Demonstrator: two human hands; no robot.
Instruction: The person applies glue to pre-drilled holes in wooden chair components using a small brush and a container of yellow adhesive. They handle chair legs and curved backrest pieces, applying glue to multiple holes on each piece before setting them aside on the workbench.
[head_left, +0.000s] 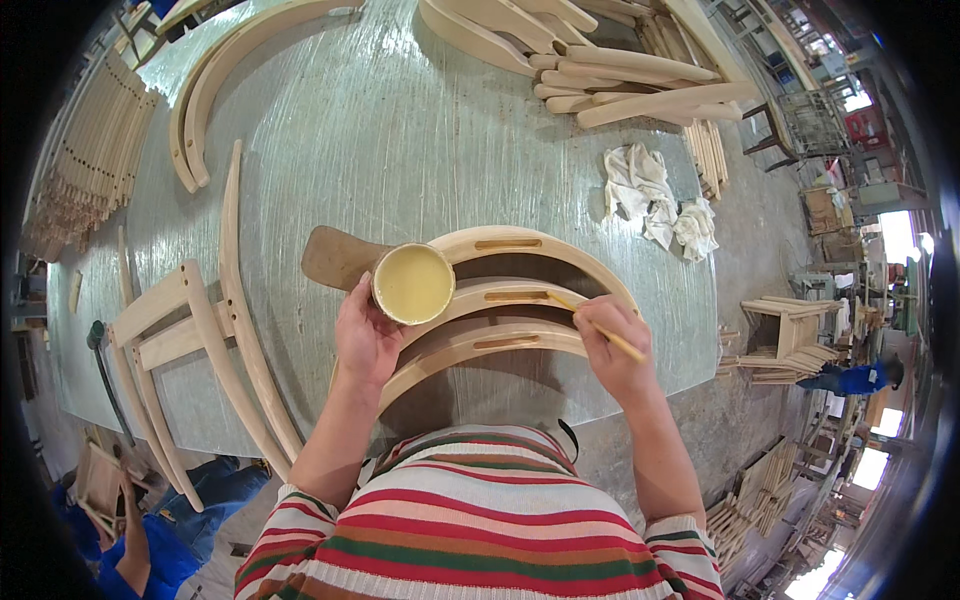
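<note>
My left hand (364,338) grips a round tub (413,285) of pale yellow, glue-like liquid, held upright. My right hand (614,348) is closed round a thin wooden stick (630,350), whose far end meets the slot in the middle curved rail (465,303). Whether that end has bristles is too small to tell. On either side lie a far curved rail (572,254) and a near curved rail (430,362), each with a long slot in its top face. The tub covers part of the rails' left side. A brown flat piece (338,258) sticks out from behind the tub.
Wooden chair frame parts (200,318) lean at the table's left edge. Curved pieces (205,95) rest at the far left, a heap of shaped wood (640,80) at the far right. White rags (640,185) lie on the sheet-covered table (330,140). Other people work at lower left and far right.
</note>
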